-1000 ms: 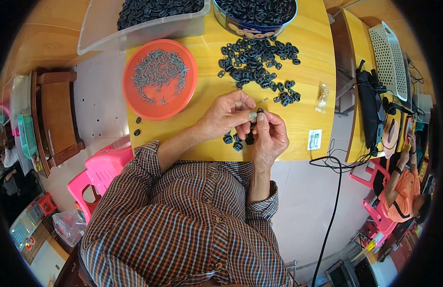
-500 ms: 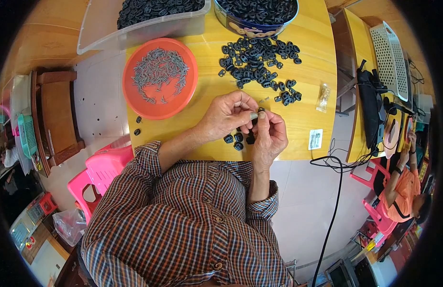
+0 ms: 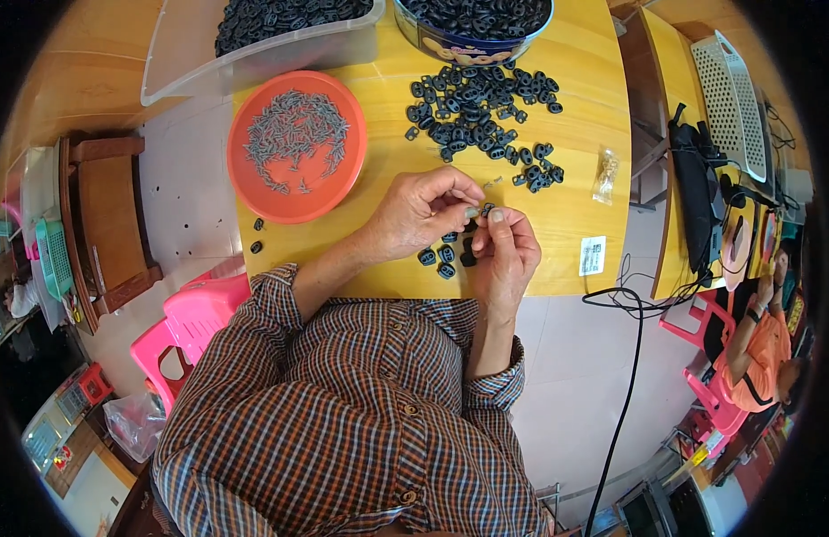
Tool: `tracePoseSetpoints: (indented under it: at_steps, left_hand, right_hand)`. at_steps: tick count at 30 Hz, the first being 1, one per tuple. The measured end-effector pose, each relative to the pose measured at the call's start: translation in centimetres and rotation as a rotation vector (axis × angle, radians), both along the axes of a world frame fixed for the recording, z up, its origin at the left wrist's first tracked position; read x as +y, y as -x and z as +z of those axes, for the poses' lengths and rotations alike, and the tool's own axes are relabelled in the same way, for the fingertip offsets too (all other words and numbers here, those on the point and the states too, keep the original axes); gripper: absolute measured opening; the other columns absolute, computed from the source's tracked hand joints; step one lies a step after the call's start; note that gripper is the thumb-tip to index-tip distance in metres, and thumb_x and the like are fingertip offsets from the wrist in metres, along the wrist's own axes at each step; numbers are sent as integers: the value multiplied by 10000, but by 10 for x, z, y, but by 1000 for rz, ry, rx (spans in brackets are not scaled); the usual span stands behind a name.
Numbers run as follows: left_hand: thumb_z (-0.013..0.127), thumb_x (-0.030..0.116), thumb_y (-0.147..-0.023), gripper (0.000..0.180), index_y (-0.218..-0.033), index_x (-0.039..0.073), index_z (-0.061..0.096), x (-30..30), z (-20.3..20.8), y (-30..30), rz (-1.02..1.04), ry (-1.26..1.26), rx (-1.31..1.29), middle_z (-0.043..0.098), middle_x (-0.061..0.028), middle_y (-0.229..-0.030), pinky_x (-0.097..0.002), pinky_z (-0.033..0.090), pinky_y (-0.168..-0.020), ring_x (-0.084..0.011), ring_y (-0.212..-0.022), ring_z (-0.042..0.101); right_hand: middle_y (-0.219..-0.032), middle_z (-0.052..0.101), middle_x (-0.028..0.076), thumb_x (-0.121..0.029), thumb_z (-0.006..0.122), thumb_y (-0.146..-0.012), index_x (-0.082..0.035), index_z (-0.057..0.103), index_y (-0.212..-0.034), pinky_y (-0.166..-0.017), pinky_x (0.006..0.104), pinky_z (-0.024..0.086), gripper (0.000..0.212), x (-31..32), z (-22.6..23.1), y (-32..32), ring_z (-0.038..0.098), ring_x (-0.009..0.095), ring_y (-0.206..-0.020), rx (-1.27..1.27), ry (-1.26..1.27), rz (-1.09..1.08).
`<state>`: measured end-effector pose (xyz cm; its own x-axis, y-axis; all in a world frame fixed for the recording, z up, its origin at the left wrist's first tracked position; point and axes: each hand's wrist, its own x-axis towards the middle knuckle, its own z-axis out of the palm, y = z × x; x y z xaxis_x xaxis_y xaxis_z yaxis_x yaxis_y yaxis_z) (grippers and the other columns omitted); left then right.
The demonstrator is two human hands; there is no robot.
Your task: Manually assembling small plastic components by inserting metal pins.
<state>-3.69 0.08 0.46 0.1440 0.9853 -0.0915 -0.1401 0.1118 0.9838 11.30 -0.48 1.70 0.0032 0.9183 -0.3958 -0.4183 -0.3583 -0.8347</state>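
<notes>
Between the thumb and fingers of my right hand (image 3: 508, 253) is a small black cord lock (image 3: 488, 209), partly covered by the fingertips. Close beside it, my left hand (image 3: 417, 213) pinches its thumb and fingers together; whatever they hold is too small to tell. Several finished-looking black cord locks (image 3: 446, 270) lie on the table below my hands. Beyond my hands spreads a loose heap of black cord lock pieces (image 3: 473, 112). An orange-red plate (image 3: 354, 170) to the left carries a pile of small grey springs (image 3: 298, 130), and a few springs (image 3: 493, 182) lie just past my fingertips.
A clear plastic bin (image 3: 298, 67) and a round blue tin (image 3: 468, 49), both full of black pieces, stand at the far edge. Right on the yellow table (image 3: 576, 98) are a small clear packet (image 3: 605, 176) and a white label (image 3: 593, 256). Another person (image 3: 755, 358) sits at far right.
My left fingertips have drawn slightly away from the cord lock, which now shows more in my right fingers. The whole view has shifted a little.
</notes>
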Motion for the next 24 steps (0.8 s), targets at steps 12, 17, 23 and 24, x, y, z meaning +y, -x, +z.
tracePoseSetpoints:
  at_steps: [12, 17, 23, 24]
  left_hand:
    - [606, -49, -843, 187, -1023, -1, 583, 0, -2, 2, 30, 34, -128, 622, -37, -940, -235, 524, -761, -78, -861, 605]
    - [609, -52, -838, 192, -1020, 6, 586, 2, -1, 4, 39, 17, -126, 624, -29, -920, -230, 526, -750, -74, -852, 603]
    - [606, -57, -836, 205, -1028, 10, 589, 3, -1, 6, 18, -17, -18, 627, -27, -922, -225, 523, -747, -73, -848, 609]
    - [606, -57, -836, 205, -1028, 10, 589, 2, -1, 6, 20, -17, -17, 627, -27, -922, -225, 523, -747, -73, -848, 609]
  right_hand:
    - [-797, 623, 50, -108, 593, -906, 12, 595, -917, -552, 185, 411, 120, -2, 2, 2, 488, 62, -595, -72, -6, 59]
    - [-804, 626, 40, -93, 592, -905, 15, 594, -946, -549, 172, 413, 116, -4, 6, 4, 510, 55, -611, -106, -26, 90]
    - [-820, 635, 49, -87, 584, -906, 3, 577, -951, -543, 171, 404, 100, -3, 3, 1, 515, 53, -617, -151, -67, 23]
    - [-841, 639, 60, -85, 579, -908, 1, 574, -947, -542, 174, 403, 94, -3, 3, 0, 514, 54, -618, -147, -95, 18]
